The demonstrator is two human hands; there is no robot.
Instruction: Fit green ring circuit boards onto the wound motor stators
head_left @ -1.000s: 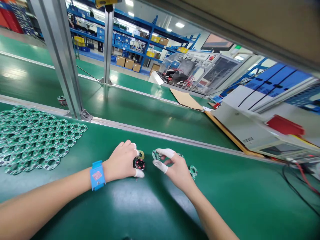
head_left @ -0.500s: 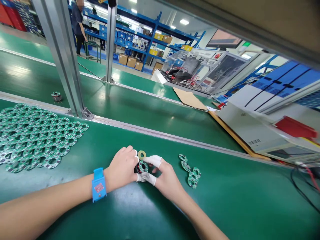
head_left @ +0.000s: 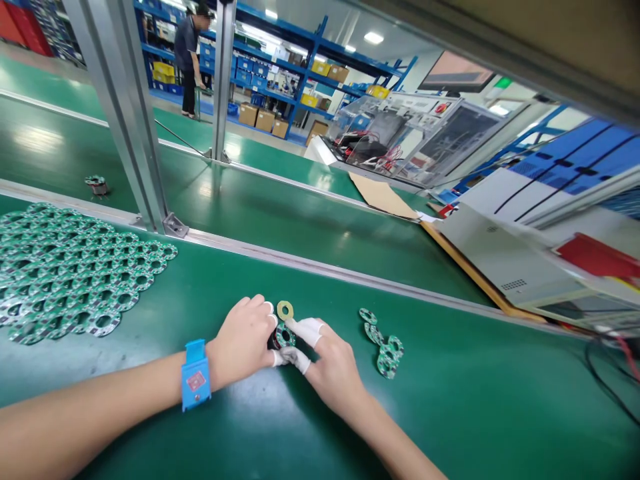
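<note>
A green tabletop (head_left: 475, 407) fills the foreground, on the near side of an upright metal post (head_left: 115, 113). A second green strip (head_left: 300, 223) runs behind the post, and a metal rail (head_left: 310, 268) passing the post's foot marks the tabletop's far edge. A pale cabinet (head_left: 495, 233) with a small grille stands well to the right of the post. Far beyond the post and slightly right, a person in dark clothing (head_left: 187, 53) stands near blue shelving.

A broad sheet of green ring boards (head_left: 75, 267) lies flat, left of the post and nearer the viewer. Right of the post, two forearms reach in; green surface stretches wide beyond the right one.

The left hand (head_left: 243, 340), right of the post, is closed around a dark wound part (head_left: 275, 340). The right hand (head_left: 334, 363), farther from the post, pinches a green ring board (head_left: 291, 341) on that part with thumb and forefinger. Loose ring boards (head_left: 387, 353) cluster farther right of the post.

A blue wrist strap (head_left: 196, 377), in front of the post, bears a reddish square label; its print is too small to read. Left of the post, a similar wound part (head_left: 97, 187) stands on the strip. A yellowish washer (head_left: 281, 316) lies right of the post, just beside the fingertips.
</note>
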